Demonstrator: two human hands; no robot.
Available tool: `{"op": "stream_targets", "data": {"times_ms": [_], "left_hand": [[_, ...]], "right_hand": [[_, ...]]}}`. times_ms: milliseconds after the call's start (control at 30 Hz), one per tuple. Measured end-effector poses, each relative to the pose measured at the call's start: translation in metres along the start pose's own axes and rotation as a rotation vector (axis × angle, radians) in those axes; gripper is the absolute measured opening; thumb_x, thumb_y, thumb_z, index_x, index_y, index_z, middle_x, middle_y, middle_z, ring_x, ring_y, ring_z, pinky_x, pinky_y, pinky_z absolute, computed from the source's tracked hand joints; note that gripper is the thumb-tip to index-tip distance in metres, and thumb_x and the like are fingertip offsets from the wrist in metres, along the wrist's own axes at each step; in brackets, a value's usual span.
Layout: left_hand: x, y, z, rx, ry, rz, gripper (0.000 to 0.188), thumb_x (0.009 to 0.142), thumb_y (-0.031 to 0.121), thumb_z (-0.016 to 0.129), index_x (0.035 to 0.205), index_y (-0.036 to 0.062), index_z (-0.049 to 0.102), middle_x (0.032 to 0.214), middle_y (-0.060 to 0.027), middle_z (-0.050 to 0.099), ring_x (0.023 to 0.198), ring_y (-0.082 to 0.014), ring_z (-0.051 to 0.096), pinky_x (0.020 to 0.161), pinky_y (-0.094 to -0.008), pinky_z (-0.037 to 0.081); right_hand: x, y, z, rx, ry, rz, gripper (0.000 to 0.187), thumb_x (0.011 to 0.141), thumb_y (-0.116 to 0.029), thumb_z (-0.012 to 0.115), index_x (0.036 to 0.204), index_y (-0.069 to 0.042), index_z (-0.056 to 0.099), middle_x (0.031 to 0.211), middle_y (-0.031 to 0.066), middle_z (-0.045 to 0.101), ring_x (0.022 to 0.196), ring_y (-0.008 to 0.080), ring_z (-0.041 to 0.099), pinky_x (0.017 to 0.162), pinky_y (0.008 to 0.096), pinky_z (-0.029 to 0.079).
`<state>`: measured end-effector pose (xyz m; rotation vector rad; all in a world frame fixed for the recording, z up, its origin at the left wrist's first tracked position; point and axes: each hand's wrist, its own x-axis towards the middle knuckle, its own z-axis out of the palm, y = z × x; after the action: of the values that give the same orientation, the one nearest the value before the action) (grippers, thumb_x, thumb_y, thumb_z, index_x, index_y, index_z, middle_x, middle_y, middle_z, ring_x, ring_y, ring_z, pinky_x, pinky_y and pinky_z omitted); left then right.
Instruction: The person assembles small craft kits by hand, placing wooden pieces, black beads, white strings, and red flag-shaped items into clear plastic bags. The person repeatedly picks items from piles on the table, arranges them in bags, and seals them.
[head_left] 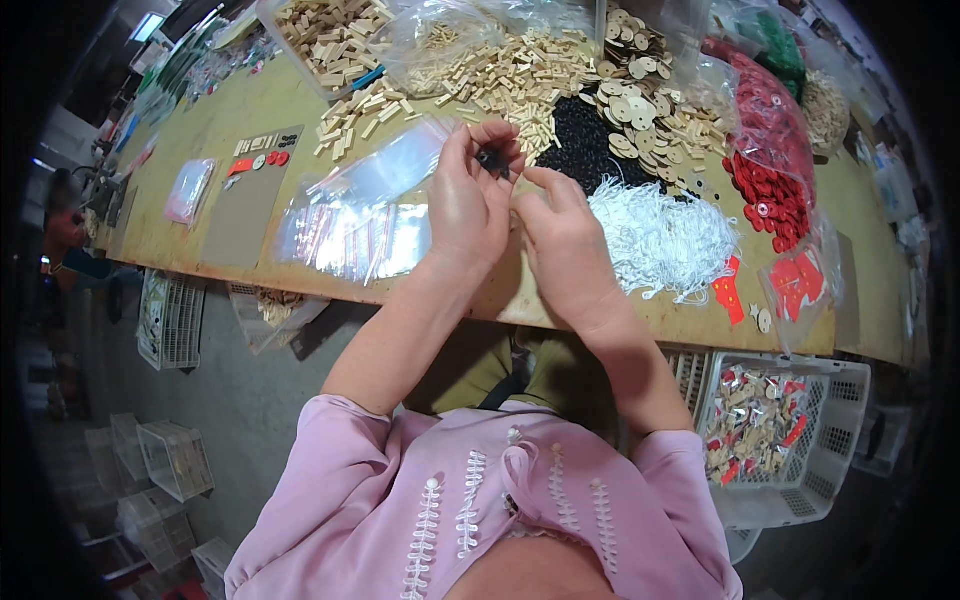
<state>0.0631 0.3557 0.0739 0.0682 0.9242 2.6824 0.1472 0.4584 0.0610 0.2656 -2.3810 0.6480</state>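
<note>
My left hand (470, 190) is cupped, palm turned up, around a few small black pieces (492, 160). Close beside it, my right hand (557, 215) has its thumb and forefinger drawn together near the left fingertips; whatever they may pinch is too small to make out. Just beyond my hands lies a heap of small black pieces (585, 135). Under my left wrist rest clear zip bags (350, 240). A tangle of white strings (660, 240) spreads to the right of my right hand.
Wooden blocks (500, 70) and round wooden discs (635, 105) are piled at the back. Red pieces (765, 195) spill from a bag at right. A board with sample parts (240, 200) lies at left. A white basket (845, 430) of filled packets stands below the table's right edge.
</note>
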Motion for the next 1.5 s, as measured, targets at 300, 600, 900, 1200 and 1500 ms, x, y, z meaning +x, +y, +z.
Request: {"op": "stream_targets", "data": {"times_ms": [300,600,900,1200,1500], "left_hand": [[-0.032,0.011,-0.001,0.154,0.004,0.173,0.046,0.112,0.034,0.036,0.108,0.0,0.067,0.106,-0.0117,0.07,0.098,-0.0212,0.061,0.097,-0.0368,0.046],[-0.072,0.026,-0.004,0.218,-0.088,0.183,0.055,0.114,0.033,0.026,0.109,-0.0041,0.066,0.109,-0.0172,0.071,0.105,-0.0243,0.064,0.103,-0.0392,0.046],[-0.098,0.044,-0.026,0.298,-0.235,0.305,0.043,0.113,0.031,0.038,0.12,-0.0019,0.065,0.117,-0.014,0.071,0.107,-0.0209,0.066,0.102,-0.0362,0.05],[-0.122,0.034,-0.056,0.623,-0.552,-0.347,0.043,0.104,0.025,0.059,0.139,-0.0006,0.059,0.134,-0.0164,0.067,0.12,-0.0192,0.066,0.098,-0.0327,0.055],[-0.123,0.021,-0.079,0.5,-0.626,-0.452,0.037,0.1,0.012,0.067,0.135,-0.0012,0.061,0.124,-0.0094,0.071,0.105,-0.0116,0.069,0.093,-0.0269,0.055]], "right_hand": [[-0.01,-0.04,0.01,0.008,0.049,0.053,0.016,0.084,-0.001,0.064,0.099,0.005,0.064,0.126,0.0268,0.06,0.115,0.0414,0.061,0.1,0.0458,0.052],[-0.029,-0.068,0.005,0.071,0.028,0.049,0.019,0.082,0.002,0.064,0.101,0.005,0.064,0.126,0.0274,0.06,0.113,0.043,0.061,0.097,0.0466,0.053],[-0.046,-0.068,-0.049,0.314,0.059,0.135,0.007,0.09,0.002,0.067,0.097,0.0,0.068,0.113,0.0148,0.07,0.102,0.0304,0.069,0.088,0.0359,0.055],[-0.043,-0.049,-0.07,0.564,0.043,0.342,0.008,0.093,-0.003,0.069,0.1,0.0,0.073,0.093,0.0072,0.069,0.085,0.0146,0.07,0.079,0.0297,0.057],[-0.055,-0.039,-0.066,0.483,0.018,0.413,0.009,0.095,-0.005,0.07,0.101,0.0,0.074,0.091,0.0031,0.072,0.083,0.0094,0.065,0.076,0.0261,0.052]]}}
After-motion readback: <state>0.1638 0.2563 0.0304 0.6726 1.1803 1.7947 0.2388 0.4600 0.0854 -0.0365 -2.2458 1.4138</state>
